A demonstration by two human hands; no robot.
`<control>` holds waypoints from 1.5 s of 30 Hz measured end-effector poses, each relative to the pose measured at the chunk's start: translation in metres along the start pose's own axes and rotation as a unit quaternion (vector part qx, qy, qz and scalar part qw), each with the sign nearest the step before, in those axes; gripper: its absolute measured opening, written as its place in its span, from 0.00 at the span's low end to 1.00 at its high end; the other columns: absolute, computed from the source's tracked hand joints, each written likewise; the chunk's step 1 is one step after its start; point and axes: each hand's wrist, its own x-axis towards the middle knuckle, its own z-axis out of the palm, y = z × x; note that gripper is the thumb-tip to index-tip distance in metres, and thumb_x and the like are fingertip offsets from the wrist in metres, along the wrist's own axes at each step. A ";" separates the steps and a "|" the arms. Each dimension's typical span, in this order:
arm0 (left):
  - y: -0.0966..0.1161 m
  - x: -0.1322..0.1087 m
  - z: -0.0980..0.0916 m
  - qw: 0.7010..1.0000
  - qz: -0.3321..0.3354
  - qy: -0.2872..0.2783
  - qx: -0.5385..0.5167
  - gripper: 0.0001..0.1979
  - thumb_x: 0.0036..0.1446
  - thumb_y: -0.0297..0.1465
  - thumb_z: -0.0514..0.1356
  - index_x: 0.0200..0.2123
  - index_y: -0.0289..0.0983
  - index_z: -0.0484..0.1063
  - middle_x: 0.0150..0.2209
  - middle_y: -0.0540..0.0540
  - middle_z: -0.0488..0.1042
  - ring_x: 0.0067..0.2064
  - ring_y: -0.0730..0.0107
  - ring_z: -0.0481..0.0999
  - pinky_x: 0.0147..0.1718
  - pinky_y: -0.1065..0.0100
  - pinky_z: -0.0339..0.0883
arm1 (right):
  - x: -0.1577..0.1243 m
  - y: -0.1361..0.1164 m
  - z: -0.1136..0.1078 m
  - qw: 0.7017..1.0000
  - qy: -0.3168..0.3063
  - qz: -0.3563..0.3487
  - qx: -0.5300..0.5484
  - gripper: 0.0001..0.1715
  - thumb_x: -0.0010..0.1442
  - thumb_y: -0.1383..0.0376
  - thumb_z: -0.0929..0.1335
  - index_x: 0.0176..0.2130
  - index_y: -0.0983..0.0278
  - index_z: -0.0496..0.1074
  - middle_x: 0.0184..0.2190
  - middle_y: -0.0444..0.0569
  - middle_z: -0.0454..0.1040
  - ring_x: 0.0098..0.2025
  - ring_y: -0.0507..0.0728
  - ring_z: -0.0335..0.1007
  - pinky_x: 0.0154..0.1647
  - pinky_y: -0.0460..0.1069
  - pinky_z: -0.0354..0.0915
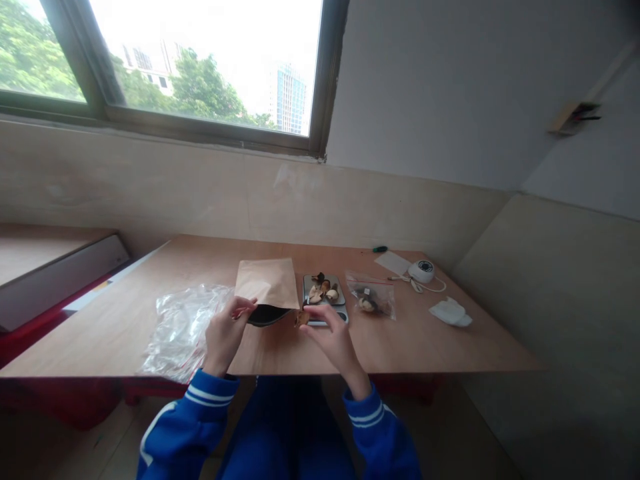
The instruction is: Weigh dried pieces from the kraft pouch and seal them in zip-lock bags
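Observation:
My left hand (227, 333) pinches the edge of a brown kraft paper bag (267, 277), which lies on the table with its dark mouth gaping toward me. Between the thumb and fingers of my right hand (334, 337) is a brown dried mushroom piece (301, 318), close to the right corner of the bag's mouth. Just behind that hand stands a small kitchen scale (341, 315), partly hidden by my fingers. Several dried mushroom pieces (324, 291) lie on its plate.
Crumpled clear plastic bags (183, 327) lie at left. Right of the scale are a clear zip bag (383, 297) with mushrooms inside, a white camera (421, 270) with its cable, a crumpled tissue (451, 311), a paper sheet (393, 263) and a green-handled tool (381, 249).

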 end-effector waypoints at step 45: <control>-0.056 -0.005 0.034 0.992 0.104 -0.064 0.041 0.09 0.57 0.37 0.53 0.31 0.40 0.69 0.40 0.46 0.77 0.45 0.61 0.76 0.45 0.62 0.68 | 0.014 0.138 -0.072 0.967 0.186 0.133 -0.112 0.32 0.62 0.45 0.56 0.38 0.67 0.75 0.28 0.53 0.77 0.31 0.58 0.73 0.34 0.50 0.68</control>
